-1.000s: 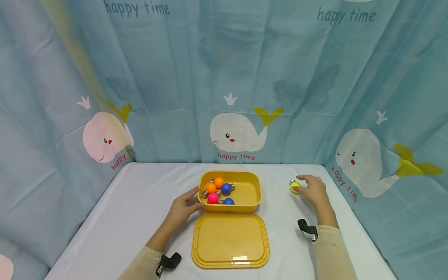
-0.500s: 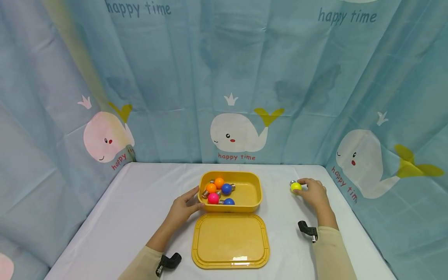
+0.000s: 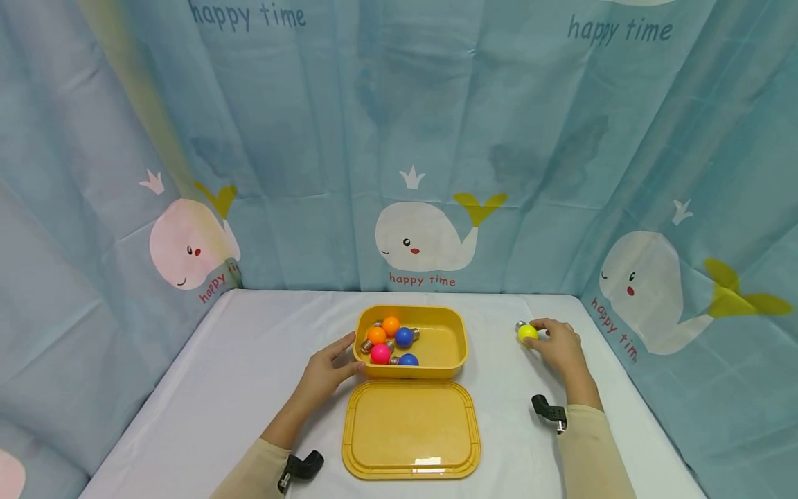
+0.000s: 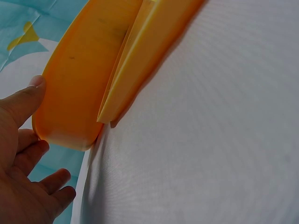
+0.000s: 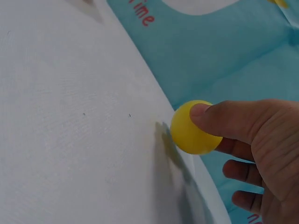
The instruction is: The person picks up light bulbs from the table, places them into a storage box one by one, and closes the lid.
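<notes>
In the head view, a yellow toy light bulb (image 3: 527, 334) with a silver screw base is at the right of the table. My right hand (image 3: 559, 345) pinches its round part; the right wrist view shows the thumb across the yellow ball (image 5: 192, 133), other fingers partly hidden behind. My left hand (image 3: 324, 374) touches the left end of an open yellow box (image 3: 445, 373) with fairly straight thumb and index finger. Orange bulbs (image 3: 377, 335), a pink bulb (image 3: 379, 354) and blue bulbs (image 3: 404, 337) lie in the box's left part. The left wrist view shows the box wall (image 4: 70, 93) beside the thumb.
A yellow lid (image 3: 411, 430) lies flat in front of the box, close to its near wall. White cloth (image 3: 206, 388) covers the table. Blue curtains (image 3: 299, 229) printed with whales stand along the back and both sides.
My right hand's raised index finger has come down, so thumb and fingers now pinch the yellow bulb. The left hand and the box have stayed in place.
</notes>
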Demonstrator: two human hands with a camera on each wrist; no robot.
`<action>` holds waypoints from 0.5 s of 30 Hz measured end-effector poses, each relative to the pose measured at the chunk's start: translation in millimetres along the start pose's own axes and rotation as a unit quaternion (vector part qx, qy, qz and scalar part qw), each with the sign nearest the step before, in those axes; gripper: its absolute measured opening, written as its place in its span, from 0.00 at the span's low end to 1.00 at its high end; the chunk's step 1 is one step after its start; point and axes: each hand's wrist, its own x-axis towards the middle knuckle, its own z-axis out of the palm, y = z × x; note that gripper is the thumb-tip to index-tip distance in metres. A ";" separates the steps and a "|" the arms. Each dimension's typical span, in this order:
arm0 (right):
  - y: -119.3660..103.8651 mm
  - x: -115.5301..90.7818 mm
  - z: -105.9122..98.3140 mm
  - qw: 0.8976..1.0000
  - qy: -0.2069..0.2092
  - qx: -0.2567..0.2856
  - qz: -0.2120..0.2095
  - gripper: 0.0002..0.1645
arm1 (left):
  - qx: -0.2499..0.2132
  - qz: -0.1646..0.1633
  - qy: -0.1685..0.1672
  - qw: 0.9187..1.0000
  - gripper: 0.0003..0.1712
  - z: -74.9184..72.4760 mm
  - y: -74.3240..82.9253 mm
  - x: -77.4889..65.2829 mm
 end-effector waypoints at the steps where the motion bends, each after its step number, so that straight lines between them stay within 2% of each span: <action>1: -1.1 0.5 -0.6 1.000 -0.001 0.004 -0.002 0.31 | -0.001 -0.001 0.002 1.000 0.44 0.0 -0.5 -0.5; 8: -14.4 3.5 -7.8 0.999 0.013 0.027 -0.038 0.31 | -0.007 0.005 0.002 1.000 0.44 2.8 -0.9 1.7; 15: -33.6 2.8 -3.5 0.995 0.013 0.050 -0.080 0.30 | -0.007 -0.004 0.008 1.000 0.43 2.9 -2.4 -0.1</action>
